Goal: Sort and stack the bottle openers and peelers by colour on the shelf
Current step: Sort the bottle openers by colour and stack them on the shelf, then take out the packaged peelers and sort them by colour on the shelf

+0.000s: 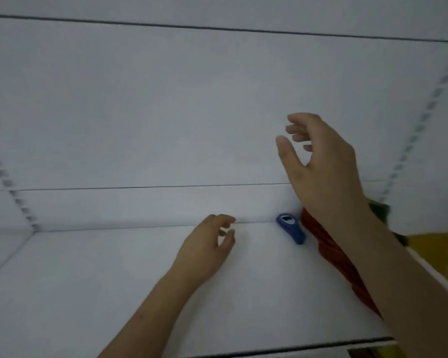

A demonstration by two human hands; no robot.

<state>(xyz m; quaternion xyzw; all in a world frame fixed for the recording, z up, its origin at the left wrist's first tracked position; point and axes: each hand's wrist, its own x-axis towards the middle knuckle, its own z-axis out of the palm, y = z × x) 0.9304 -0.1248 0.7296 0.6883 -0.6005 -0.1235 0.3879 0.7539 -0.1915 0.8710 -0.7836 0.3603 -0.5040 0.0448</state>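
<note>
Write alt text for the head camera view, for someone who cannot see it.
Two bare hands reach over a white shelf, both empty: the left hand low, the right hand raised. A blue plastic bottle opener lies near the back wall, beside blurred red items.

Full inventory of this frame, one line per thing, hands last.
Shelf: 1, white, fills the view, back wall behind.
Bottle opener: 1, blue, lying at the shelf's back right, by the wall.
Red items: count unclear, red, right of the opener, partly hidden by the right forearm.
Green thing: 1, dark green, blurred, far right.
Yellow thing: 1, yellow, blurred, right edge.
Left hand: empty, fingers loose, over the shelf.
Right hand: empty, raised above the opener.
</note>
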